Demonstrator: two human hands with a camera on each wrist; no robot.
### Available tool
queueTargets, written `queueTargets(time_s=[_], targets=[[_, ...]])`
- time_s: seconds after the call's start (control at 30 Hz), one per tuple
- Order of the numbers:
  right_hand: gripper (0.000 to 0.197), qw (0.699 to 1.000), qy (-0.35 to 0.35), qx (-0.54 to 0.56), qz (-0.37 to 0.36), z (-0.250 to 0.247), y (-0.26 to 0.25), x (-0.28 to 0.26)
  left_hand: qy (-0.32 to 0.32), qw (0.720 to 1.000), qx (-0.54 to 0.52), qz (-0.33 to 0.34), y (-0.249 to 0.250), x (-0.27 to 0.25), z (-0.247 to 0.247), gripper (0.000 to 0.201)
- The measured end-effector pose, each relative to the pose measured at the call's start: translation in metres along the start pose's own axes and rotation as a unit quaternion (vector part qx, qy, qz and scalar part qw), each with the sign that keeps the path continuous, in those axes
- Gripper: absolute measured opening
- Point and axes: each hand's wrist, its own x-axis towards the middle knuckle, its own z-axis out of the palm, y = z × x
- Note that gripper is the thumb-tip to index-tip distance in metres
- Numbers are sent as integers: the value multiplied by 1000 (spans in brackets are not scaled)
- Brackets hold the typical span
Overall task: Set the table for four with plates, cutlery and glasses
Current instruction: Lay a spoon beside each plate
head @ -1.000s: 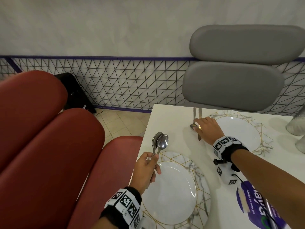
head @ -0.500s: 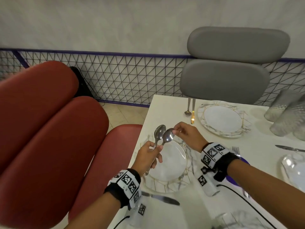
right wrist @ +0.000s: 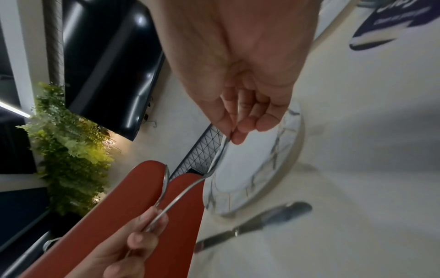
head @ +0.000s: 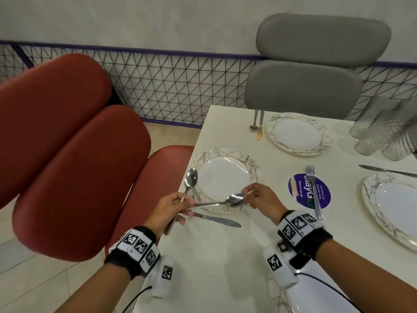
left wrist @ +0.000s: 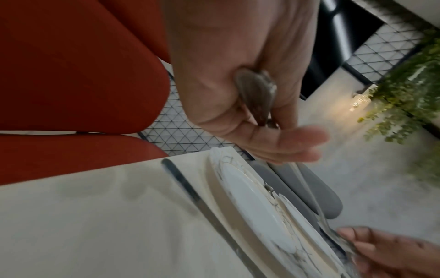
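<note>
My left hand (head: 169,208) grips the handles of two steel spoons over the table's left edge. One spoon (head: 191,177) stands upright, its bowl beside the near-left plate (head: 223,177). The second spoon (head: 234,199) lies almost level, and my right hand (head: 257,195) pinches its bowl end (right wrist: 228,138) while its handle still runs into my left fingers (right wrist: 154,220). Both handle ends (left wrist: 257,94) show in my left palm. A table knife (head: 216,219) lies on the table just below the hands.
The far plate (head: 295,134) has a spoon (head: 255,120) and a gold knife (head: 260,129) to its left. A fork (head: 313,190) lies across a purple sticker (head: 300,188). On the right are another plate (head: 394,204), a knife (head: 388,170) and several glasses (head: 383,134). A red chair (head: 74,166) and a grey chair (head: 304,86) flank the table.
My right hand left the far plate's cutlery, came to the spoons, took one by the bowl and swung it down to the right until almost level. The left hand sank a little.
</note>
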Motion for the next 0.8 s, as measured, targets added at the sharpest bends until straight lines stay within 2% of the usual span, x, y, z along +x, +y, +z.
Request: queueTargets(time_s=[0.2,0.27,0.37,0.5,0.8], targets=[[17,1000,-25,-2,18,25,20,-26,84,994,-66,-12,-28,-16,-24,12],[21,999,-37,-13,22,34,27,-30,109,991,-72,-12,-35,-16,-28,15],[28,998,-42,-52,21,46,37,-35,145,989,-34,-3,-46,-14,-30,17],[21,992,-55,-108,15,54,45,-40,193,978,72,6,-58,-13,-29,12],[14,985,-87,-151,-7,53,45,-39,210,965,155,25,-54,-13,-26,8]])
